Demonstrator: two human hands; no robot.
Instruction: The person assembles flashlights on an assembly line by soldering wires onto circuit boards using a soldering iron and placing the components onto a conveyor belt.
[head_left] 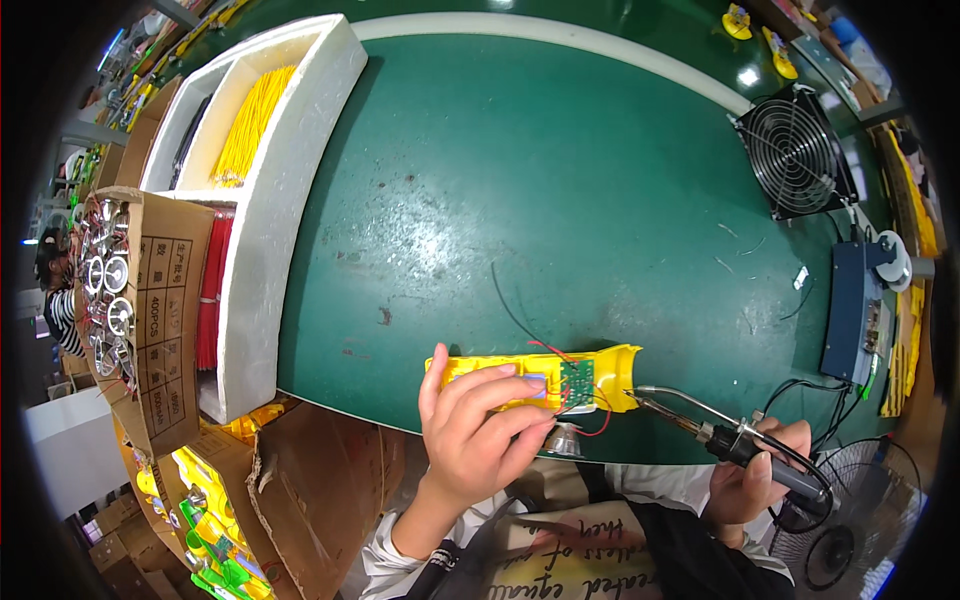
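A yellow plastic housing (615,372), likely a flashlight shell, lies at the table's near edge. Set inside it are a small green circuit board (577,383) and a purplish part half hidden by fingers. My left hand (480,430) grips the left part of the housing, fingers across it. Thin red and black wires run from the board; a silvery cup-shaped part (564,440) hangs at the near edge below. My right hand (750,480) is closed around the black handle of a soldering iron (735,447). Its tip and thin metal feed tube reach the housing's right end.
A white foam box (265,210) with yellow and red wires stands left, beside a cardboard carton (165,320) of round metal parts. At right are a black fan (797,155), a blue station (850,310) with a white spool, and cables. Wire scraps lie on the green table (520,170).
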